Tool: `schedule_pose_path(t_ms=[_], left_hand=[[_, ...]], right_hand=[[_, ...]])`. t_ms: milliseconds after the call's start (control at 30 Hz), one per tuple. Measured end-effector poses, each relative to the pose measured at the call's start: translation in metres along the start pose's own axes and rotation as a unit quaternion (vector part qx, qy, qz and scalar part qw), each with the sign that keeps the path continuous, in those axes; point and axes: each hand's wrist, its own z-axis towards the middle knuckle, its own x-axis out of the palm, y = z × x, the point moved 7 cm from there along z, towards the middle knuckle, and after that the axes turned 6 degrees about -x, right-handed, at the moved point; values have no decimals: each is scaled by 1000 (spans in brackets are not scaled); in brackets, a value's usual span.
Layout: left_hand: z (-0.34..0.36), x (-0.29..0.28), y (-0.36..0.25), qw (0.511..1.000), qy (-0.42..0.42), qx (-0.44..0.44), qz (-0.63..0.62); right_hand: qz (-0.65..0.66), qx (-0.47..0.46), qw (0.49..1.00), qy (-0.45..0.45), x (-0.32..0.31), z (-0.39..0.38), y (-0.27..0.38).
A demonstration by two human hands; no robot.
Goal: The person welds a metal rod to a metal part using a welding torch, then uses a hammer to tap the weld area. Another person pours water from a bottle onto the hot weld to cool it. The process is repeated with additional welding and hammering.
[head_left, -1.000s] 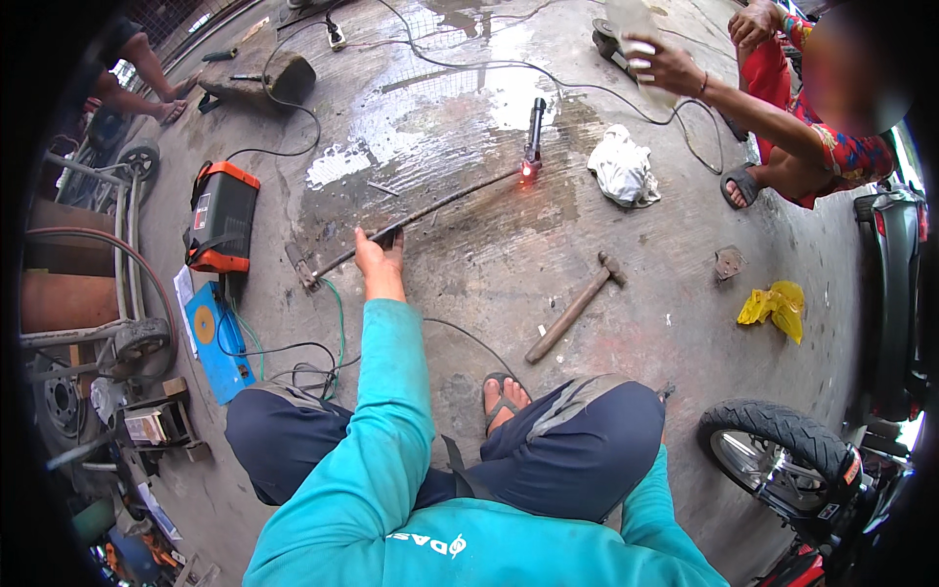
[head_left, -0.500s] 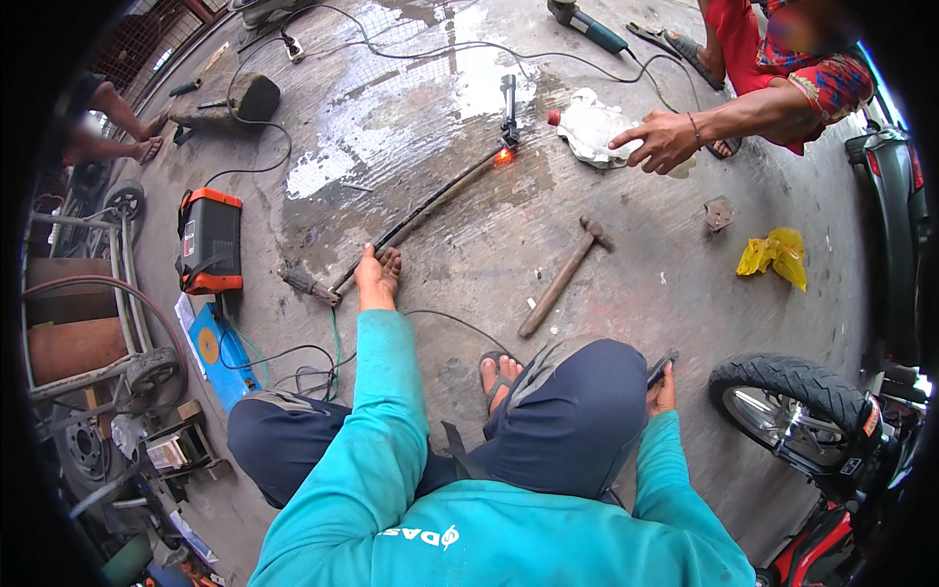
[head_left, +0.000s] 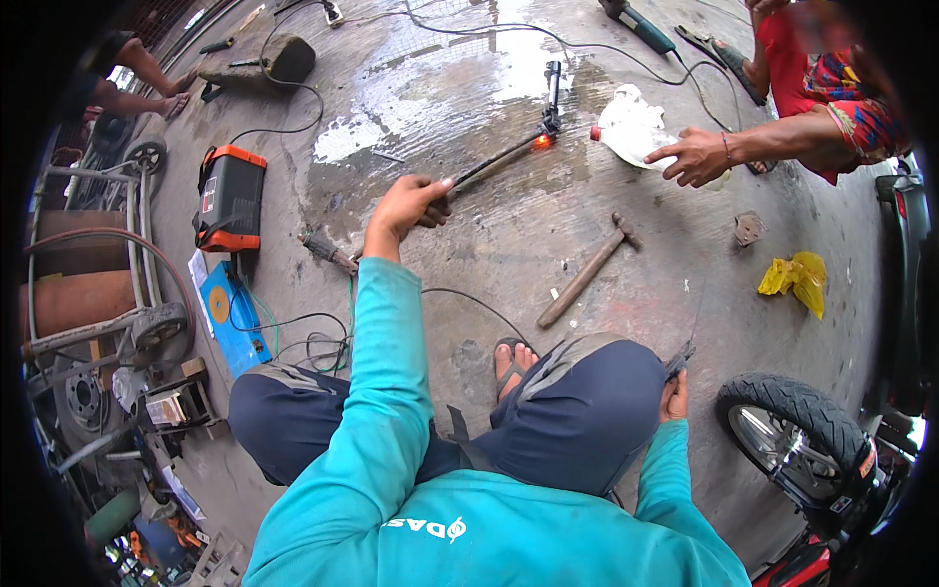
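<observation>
Head view: Since the frame half a second earlier, the left hand (head_left: 409, 210) has turned over — it was palm up beneath the long dark rod (head_left: 494, 161) and now lies knuckles up across it. A thin wire (head_left: 698, 313) now shows rising from the dark tool (head_left: 680, 360) at the right hand (head_left: 675, 396).

The rod runs aslant through the upper centre of the frame, its far end glowing orange against a dark metal piece (head_left: 553, 93). The left hand grips the rod near its lower end, thumb along it; a clamp (head_left: 328, 249) lies below left of that hand. The right hand, partly hidden beside the knee, right of lower centre, holds the dark tool; its exact finger closure cannot be told.

A hammer (head_left: 590, 274) lies at centre right. In the upper right, a co-worker's hand (head_left: 696, 157) is at a red-capped bottle (head_left: 631, 147) — whether gripping or merely touching cannot be told. An orange-and-black machine (head_left: 231, 201) stands at left, above a blue panel (head_left: 233, 318).
</observation>
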Motion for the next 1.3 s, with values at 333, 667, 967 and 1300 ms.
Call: schedule_pose_path(t_ms=[333, 667, 967, 1300], left_hand=[[27, -164, -86, 932, -71, -57, 350], [-100, -414, -26, 915, -298, -25, 272], [-181, -565, 90, 768, -601, 45, 217], [23, -532, -13, 643, -509, 240, 519]], right_hand=[[-98, 163, 975, -110, -46, -4, -58], [-404, 318, 855, -67, 2, -95, 0], [-684, -217, 677, 164, 216, -14, 173], [-613, -337, 519, 492, 621, -235, 164]])
